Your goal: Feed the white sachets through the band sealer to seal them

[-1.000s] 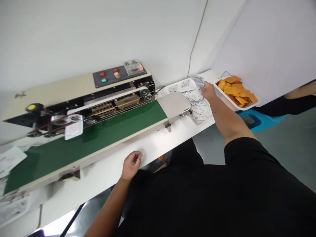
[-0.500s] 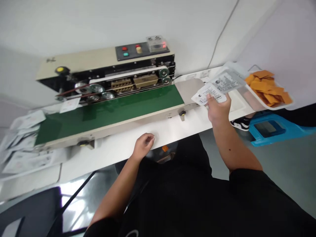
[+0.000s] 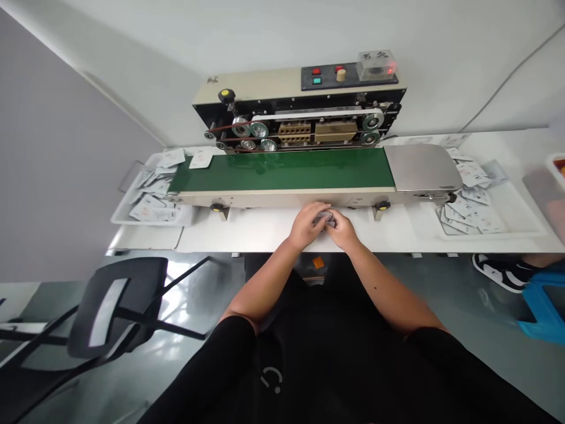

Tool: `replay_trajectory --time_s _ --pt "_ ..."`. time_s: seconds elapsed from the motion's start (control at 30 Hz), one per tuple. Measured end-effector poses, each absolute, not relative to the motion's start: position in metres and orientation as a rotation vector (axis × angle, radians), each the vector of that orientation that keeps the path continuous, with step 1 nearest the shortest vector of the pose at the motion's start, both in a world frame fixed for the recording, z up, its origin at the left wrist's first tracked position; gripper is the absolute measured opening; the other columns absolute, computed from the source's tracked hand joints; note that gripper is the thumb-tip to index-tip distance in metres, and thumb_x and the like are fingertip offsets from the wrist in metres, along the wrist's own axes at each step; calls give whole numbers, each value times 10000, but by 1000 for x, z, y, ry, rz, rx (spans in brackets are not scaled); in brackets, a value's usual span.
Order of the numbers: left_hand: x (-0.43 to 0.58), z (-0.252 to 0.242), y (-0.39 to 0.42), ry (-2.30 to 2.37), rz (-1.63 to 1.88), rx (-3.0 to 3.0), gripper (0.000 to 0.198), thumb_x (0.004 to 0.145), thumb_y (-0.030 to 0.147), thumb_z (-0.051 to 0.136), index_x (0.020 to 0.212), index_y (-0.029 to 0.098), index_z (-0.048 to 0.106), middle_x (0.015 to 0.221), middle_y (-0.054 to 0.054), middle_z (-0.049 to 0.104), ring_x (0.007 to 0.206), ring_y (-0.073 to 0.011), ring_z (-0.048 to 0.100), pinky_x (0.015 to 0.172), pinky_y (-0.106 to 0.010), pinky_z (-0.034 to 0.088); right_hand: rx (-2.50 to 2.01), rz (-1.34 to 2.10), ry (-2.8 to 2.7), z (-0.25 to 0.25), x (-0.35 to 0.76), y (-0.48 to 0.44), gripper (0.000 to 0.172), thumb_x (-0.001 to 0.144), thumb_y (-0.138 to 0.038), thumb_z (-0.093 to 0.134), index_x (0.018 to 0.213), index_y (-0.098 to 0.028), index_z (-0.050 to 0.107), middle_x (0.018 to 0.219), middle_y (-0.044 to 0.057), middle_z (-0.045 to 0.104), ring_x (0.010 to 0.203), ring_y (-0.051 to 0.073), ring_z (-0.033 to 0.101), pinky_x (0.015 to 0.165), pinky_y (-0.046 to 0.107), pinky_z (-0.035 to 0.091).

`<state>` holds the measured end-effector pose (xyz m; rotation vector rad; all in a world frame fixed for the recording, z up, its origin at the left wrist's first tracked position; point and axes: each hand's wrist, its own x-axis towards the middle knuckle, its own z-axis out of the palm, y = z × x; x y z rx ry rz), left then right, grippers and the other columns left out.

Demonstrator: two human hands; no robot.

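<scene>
Office chair point(image 3: 112, 306) with a black frame is positioned on the floor at far left, clear of the table edge. A shallow white tray point(image 3: 119, 221) is placed at the left end of the white table point(image 3: 265, 235), and printed sachets point(image 3: 152, 200) are heaped loosely in it. One further sachet point(image 3: 200, 158) is laid flat at the far left corner of the green conveyor belt point(image 3: 282, 171).

The band sealer point(image 3: 300, 126) is mounted behind the belt, with its belt wheels and brass-coloured blocks point(image 3: 295, 132) exposed. A control panel point(image 3: 348, 76) is fitted along its top right.

The left hand point(image 3: 304, 227) and right hand point(image 3: 342, 229) are brought together on the table, just in front of the sealer's base. Both are closed around a small packet point(image 3: 324, 219), which is gripped between the fingers and is largely hidden by them.

A stainless steel plate point(image 3: 424, 168) is fitted at the right end of the belt. A second white tray point(image 3: 489, 218) is placed beside it, with more sachets point(image 3: 470, 203) scattered across it. A black-and-white shoe point(image 3: 498, 272) of another person is visible on the floor below, and a blue plastic stool point(image 3: 545, 312) is seen at the right edge.
</scene>
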<state>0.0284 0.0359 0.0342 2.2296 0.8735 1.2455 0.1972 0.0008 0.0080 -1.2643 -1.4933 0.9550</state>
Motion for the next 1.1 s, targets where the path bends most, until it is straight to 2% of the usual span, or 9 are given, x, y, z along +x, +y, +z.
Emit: replay_trajectory --time_s 0.1,0.17,0.3,0.43,0.53,0.63,0.73,0.9,1.1 --pt "25 24 34 873 1250 2226 332 1044 328 597 1363 241 619 1316 -134 708 1284 -271 662 1116 -494 562 -1287 797 -1498 5 199 0 341 940 -323 629 1266 -266 711 1323 57 729 1242 263 707 1114 424 564" --pt "22 20 34 868 1225 2231 392 1031 328 619 1411 238 584 1370 -151 681 1329 -287 636 1141 -519 542 -1288 753 -1561 5 201 1 399 922 -283 622 1315 -277 689 1360 55 714 1263 262 699 1129 428 556" --pt "10 13 36 855 1110 2200 517 1013 346 650 1496 226 512 1443 -186 629 1374 -312 609 1170 -547 523 -1389 893 -1700 -1 203 4 534 867 -291 690 1397 -304 627 1271 42 747 1087 272 755 961 439 623" --pt "-3 6 36 859 1052 2128 597 968 368 718 1510 234 505 1438 -190 625 1352 -318 631 1174 -546 523 -1427 861 -1691 -6 205 5 425 854 -288 694 1278 -295 663 1182 38 757 1048 272 751 937 439 622" --pt "-7 -1 36 896 1035 2022 673 934 367 761 1533 232 485 1420 -189 646 1318 -314 660 1133 -519 558 -1360 819 -1721 -8 208 4 441 855 -317 717 1290 -290 652 1233 61 725 1106 271 723 984 448 610" --pt "-6 -7 38 958 959 1984 651 924 355 768 1515 233 522 1391 -178 683 1287 -316 685 1108 -501 574 -1333 726 -1766 -9 210 3 448 860 -312 720 1304 -287 664 1286 88 681 1159 283 686 1017 464 597" --pt "-2 -9 40 1011 897 2002 659 889 374 806 1486 229 565 1420 -176 679 1299 -332 682 1124 -503 562 -1409 648 -1707 -12 213 1 484 868 -283 701 1350 -310 660 1261 79 702 1146 296 689 1033 495 589" --pt "1 -7 40 988 968 1961 776 861 373 833 1545 210 507 1508 -197 620 1367 -337 646 1156 -487 544 -1405 701 -1607 -14 215 -4 410 922 -405 701 1323 -328 661 1257 45 735 1158 291 721 1052 489 586" --pt "1 -4 39 1003 997 1969 800 835 375 865 1537 204 523 1495 -198 634 1377 -334 640 1203 -503 502 -1341 641 -1636 -14 215 2 362 897 -409 719 1228 -263 718 1239 97 706 1149 292 690 1020 455 577"
